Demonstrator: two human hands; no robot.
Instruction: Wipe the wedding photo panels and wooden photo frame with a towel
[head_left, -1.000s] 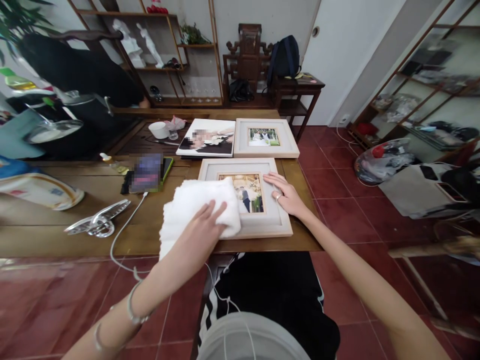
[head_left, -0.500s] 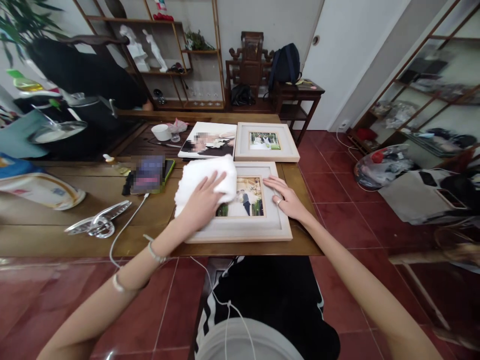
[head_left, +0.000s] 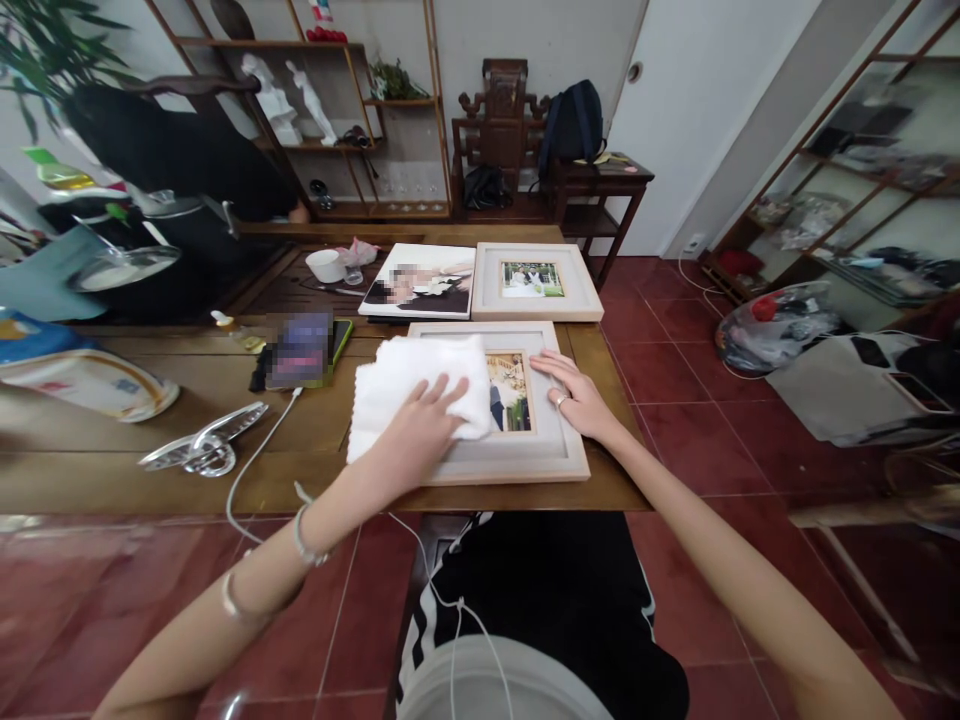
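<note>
My left hand [head_left: 424,430] lies on a folded white towel [head_left: 420,375], palm down with its fingers spread and pressing it. Under the towel is a light wooden picture frame [head_left: 517,465] lying flat at the table's near edge. The towel covers the left part of its small inset wedding photo [head_left: 514,395]. On the frame's right side rests my right hand [head_left: 574,395], fingers stretched out and a ring on one of them, holding nothing. Behind it lie a second framed photo [head_left: 532,280] and a white-edged photo panel [head_left: 424,280].
A phone [head_left: 300,350] on a white cable, a shiny metal ornament [head_left: 206,440] and a detergent bottle [head_left: 90,375] lie left on the wooden table [head_left: 300,475]. A white cup [head_left: 326,265] stands farther back. A person's dark sleeve [head_left: 180,150] shows at the far left.
My left hand has slid the towel right and a little toward me, over more of the photo. My right hand keeps its place on the frame.
</note>
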